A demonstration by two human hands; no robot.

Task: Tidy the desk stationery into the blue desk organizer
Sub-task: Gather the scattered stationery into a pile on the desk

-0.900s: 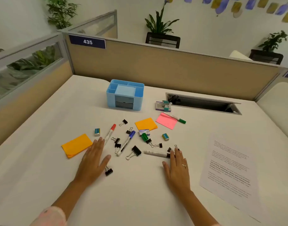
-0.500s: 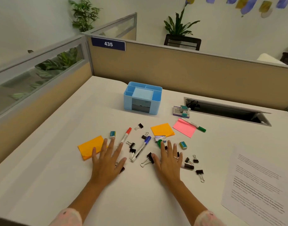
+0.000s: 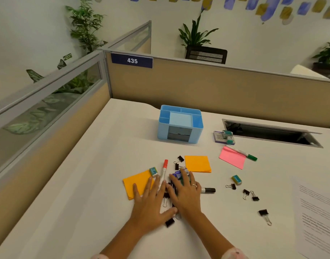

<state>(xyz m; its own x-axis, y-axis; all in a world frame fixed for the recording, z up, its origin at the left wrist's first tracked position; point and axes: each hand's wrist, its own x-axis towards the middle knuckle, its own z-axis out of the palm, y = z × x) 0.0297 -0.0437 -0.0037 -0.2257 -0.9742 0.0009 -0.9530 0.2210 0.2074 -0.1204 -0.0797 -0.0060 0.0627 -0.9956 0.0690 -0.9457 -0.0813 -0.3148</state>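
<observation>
White tabletop (image 3: pixel 85 184) inside beige cubicle partitions. Printed sheet (image 3: pixel 321 217) at right edge. Blue desk organizer (image 3: pixel 180 126) far centre, upright, well apart from your hands. Orange sticky pads: one (image 3: pixel 137 185) under your left fingertips, one (image 3: pixel 197 164) just beyond your right hand. Pink pad (image 3: pixel 232 157) far right, green marker (image 3: pixel 242 153) across it. Your left hand (image 3: pixel 151 204) flat, fingers spread, touching red marker (image 3: pixel 163 170). Your right hand (image 3: pixel 186 192) flat, fingers spread, covering markers and clips. Binder clips (image 3: pixel 254 196) scattered right.
</observation>
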